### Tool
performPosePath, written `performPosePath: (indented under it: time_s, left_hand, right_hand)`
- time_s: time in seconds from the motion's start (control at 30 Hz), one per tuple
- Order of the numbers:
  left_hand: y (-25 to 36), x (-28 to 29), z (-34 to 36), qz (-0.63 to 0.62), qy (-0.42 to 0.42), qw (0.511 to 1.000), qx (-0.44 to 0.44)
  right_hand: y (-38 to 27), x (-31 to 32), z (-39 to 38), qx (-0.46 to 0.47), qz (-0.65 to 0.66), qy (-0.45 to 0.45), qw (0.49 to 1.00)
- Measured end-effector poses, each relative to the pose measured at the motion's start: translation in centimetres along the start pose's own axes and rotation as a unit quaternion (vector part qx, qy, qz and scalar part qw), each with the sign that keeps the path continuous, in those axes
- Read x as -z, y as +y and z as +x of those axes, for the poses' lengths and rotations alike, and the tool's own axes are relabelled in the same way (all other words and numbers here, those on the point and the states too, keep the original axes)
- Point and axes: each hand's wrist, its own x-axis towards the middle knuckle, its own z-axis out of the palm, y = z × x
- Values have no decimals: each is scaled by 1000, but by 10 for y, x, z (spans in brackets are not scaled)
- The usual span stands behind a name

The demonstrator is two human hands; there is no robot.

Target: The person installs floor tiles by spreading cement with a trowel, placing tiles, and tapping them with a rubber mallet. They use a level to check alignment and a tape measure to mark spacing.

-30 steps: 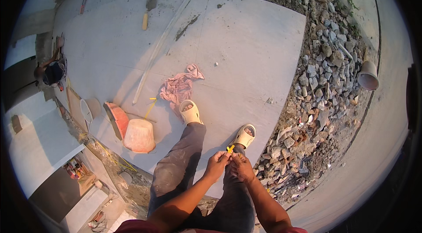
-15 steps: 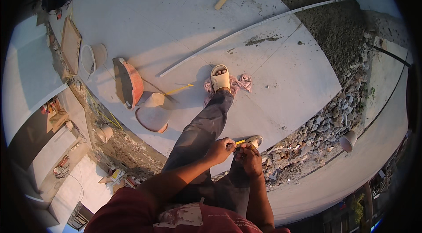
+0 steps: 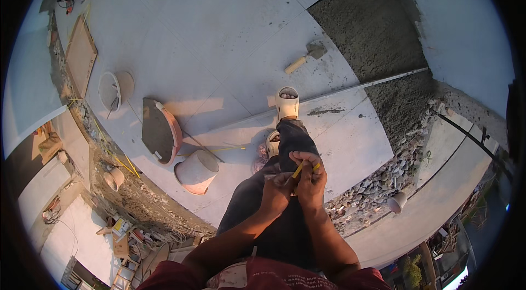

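Note:
Both of my hands meet in front of my thighs, fingers closed. Between them is a thin yellow strip (image 3: pixel 297 170), its exact kind too small to tell. My right hand (image 3: pixel 311 185) pinches it, and a second bit of yellow shows by its fingers. My left hand (image 3: pixel 275 194) is shut at the strip's lower, paler end; its fingertips are partly hidden. Beyond my feet, a trowel (image 3: pixel 296 65) with a pale handle lies on the large grey tiles (image 3: pixel 230 43). A long, straight light-coloured bar (image 3: pixel 334 92) lies across the tiles near my front foot.
At the left stand a white bucket (image 3: pixel 125 86), a tilted reddish tub (image 3: pixel 174 128) of grey mortar and another bucket (image 3: pixel 198 168). A pink cloth (image 3: pixel 259 164) lies by my rear foot. Wet mortar (image 3: pixel 372 21) spreads at the far right, with rubble (image 3: pixel 378 180) along the right edge.
I have stepped forward and to the right; one foot now stands by the long bar. My hands have come closer together, with the yellow strip now tilted more upright.

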Motion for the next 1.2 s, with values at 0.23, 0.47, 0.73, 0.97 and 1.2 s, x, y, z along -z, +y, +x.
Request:
performPosePath:
  time_s: [0.23,0.47,0.73,0.97,1.2]
  left_hand:
    - [155,-4,65,5,42,999,9]
    - [270,24,158,129,41,990,43]
    - [390,7,201,186,-3,980,74]
    - [495,23,308,462,-54,885,-32]
    - [587,52,433,554,-77,828,-46]
  right_hand:
    - [-51,-69,133,-16,-52,-23,998]
    - [-68,-140,254,-106,-105,-8,989]
    - [-125,-173,356,-145,-105,-19,984]
    - [-166,-210,557,-156,-235,-73,957]
    - [-160,-335,761,-83,-444,-135,882]
